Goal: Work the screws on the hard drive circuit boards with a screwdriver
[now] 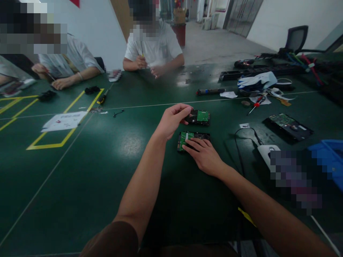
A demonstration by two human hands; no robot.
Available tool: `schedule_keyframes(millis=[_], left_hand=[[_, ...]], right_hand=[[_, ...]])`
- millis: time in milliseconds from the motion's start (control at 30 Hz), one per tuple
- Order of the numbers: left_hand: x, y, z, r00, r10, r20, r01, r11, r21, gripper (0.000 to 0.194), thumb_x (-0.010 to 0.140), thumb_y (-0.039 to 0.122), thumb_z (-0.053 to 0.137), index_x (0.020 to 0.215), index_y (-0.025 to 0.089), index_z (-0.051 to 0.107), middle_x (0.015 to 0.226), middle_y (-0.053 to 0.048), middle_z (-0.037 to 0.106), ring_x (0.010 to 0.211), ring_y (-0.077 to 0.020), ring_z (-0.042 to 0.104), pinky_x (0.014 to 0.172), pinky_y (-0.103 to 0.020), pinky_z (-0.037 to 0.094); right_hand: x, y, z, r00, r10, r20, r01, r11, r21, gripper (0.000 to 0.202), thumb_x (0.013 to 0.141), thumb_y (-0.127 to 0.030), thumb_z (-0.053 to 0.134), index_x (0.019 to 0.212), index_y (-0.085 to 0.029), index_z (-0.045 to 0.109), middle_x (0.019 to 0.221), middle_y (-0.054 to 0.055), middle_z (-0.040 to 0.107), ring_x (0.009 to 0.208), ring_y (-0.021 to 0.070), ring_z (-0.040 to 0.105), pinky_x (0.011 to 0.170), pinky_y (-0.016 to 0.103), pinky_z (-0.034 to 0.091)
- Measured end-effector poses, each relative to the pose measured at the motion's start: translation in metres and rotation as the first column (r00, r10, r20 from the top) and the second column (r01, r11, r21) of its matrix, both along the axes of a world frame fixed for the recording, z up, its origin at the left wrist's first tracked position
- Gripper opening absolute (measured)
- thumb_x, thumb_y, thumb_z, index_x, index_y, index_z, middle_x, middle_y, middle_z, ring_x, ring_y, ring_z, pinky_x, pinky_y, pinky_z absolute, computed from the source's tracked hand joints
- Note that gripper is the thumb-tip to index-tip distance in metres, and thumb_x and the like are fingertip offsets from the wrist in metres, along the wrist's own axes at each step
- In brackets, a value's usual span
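Two hard drives with green circuit boards lie one behind the other on the green table. My left hand [173, 120] is at the left end of the farther drive [203, 116], its thumb and fingers pinched around that end. My right hand [205, 155] rests on the nearer drive [183, 136], with its fingers spread over the board and the dark casing. A third drive [291, 126] lies apart on the right, beyond the reach of both hands.
A white device [268, 153] with a black cable lies right of my right arm, near a blue bin [331, 153]. Farther back are a red screwdriver [257, 104], gloves [257, 81] and a dark tool [210, 91]. Two people sit across the table [107, 185]. Paper [64, 120] lies left.
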State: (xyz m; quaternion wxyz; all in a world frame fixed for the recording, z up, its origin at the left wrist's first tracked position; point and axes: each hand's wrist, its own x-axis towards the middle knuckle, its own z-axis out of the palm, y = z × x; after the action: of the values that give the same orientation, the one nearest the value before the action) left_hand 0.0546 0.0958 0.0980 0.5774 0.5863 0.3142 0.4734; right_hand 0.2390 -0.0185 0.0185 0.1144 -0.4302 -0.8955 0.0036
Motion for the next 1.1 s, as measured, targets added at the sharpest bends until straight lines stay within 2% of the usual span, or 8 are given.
schedule_keyframes(millis=[100,333,500,700,900,1000,1100], left_hand=[[0.0007,-0.0026,0.0025,1.000,-0.012,-0.004,0.011,0.999,-0.034,0.018,0.093,0.034,0.070,0.102,0.019,0.070,0.094,-0.006,0.071,0.088,-0.0150,0.068,0.064,-0.022,0.053],[0.0020,-0.0062,0.0064,0.998,0.001,0.055,0.006,0.992,-0.123,0.013,0.093,0.031,0.066,0.096,0.019,0.060,0.097,-0.007,0.074,0.092,-0.0186,0.072,0.065,-0.025,0.057],[-0.0003,-0.0037,0.0065,0.999,0.029,0.026,-0.026,0.994,-0.110,0.013,0.092,0.030,0.061,0.092,0.019,0.066,0.105,-0.008,0.074,0.094,-0.0186,0.071,0.059,-0.022,0.053],[-0.0001,-0.0028,0.0057,0.998,0.056,-0.003,-0.056,0.997,-0.060,0.019,0.092,0.031,0.060,0.092,0.018,0.074,0.094,-0.007,0.071,0.085,-0.0163,0.066,0.054,-0.021,0.047],[0.0016,-0.0035,0.0056,0.995,0.045,0.090,-0.035,0.994,-0.102,0.008,0.092,0.026,0.061,0.095,0.020,0.066,0.090,-0.006,0.071,0.089,-0.0178,0.070,0.059,-0.023,0.053],[0.0024,-0.0036,0.0056,0.993,0.032,0.113,-0.018,0.992,-0.128,0.008,0.094,0.024,0.059,0.092,0.019,0.065,0.091,-0.006,0.071,0.089,-0.0172,0.071,0.068,-0.026,0.058],[0.0032,-0.0036,0.0051,0.994,0.020,0.103,-0.007,0.991,-0.130,0.011,0.095,0.028,0.061,0.093,0.018,0.066,0.092,-0.006,0.071,0.089,-0.0161,0.071,0.070,-0.026,0.059]], right_hand=[[0.0001,0.0000,-0.0018,1.000,-0.002,-0.009,0.003,1.000,0.005,0.057,0.098,-0.014,0.056,0.154,-0.027,0.056,0.162,0.009,0.052,0.146,0.0336,0.043,0.112,0.052,0.035],[0.0000,-0.0002,-0.0019,1.000,-0.001,-0.005,0.001,1.000,0.014,0.057,0.099,-0.015,0.055,0.154,-0.028,0.055,0.162,0.009,0.051,0.146,0.0336,0.043,0.112,0.052,0.035],[-0.0003,-0.0003,-0.0008,1.000,-0.004,0.001,0.004,1.000,0.010,0.055,0.101,-0.016,0.053,0.154,-0.027,0.054,0.162,0.009,0.051,0.146,0.0332,0.043,0.111,0.051,0.035],[-0.0004,-0.0007,-0.0015,1.000,-0.006,-0.007,0.006,1.000,0.013,0.053,0.101,-0.016,0.053,0.153,-0.027,0.056,0.162,0.007,0.052,0.146,0.0325,0.044,0.112,0.051,0.035],[0.0001,0.0000,-0.0010,1.000,-0.003,-0.004,0.003,1.000,0.007,0.055,0.100,-0.015,0.055,0.154,-0.027,0.056,0.162,0.008,0.052,0.146,0.0332,0.044,0.112,0.050,0.035],[-0.0001,-0.0001,-0.0010,1.000,-0.001,0.003,0.001,1.000,0.004,0.056,0.099,-0.015,0.055,0.154,-0.027,0.055,0.162,0.009,0.051,0.146,0.0333,0.043,0.112,0.051,0.035],[-0.0006,-0.0003,-0.0011,1.000,-0.002,0.001,0.002,1.000,0.007,0.055,0.100,-0.015,0.054,0.154,-0.027,0.054,0.162,0.009,0.051,0.146,0.0328,0.043,0.112,0.051,0.035]])
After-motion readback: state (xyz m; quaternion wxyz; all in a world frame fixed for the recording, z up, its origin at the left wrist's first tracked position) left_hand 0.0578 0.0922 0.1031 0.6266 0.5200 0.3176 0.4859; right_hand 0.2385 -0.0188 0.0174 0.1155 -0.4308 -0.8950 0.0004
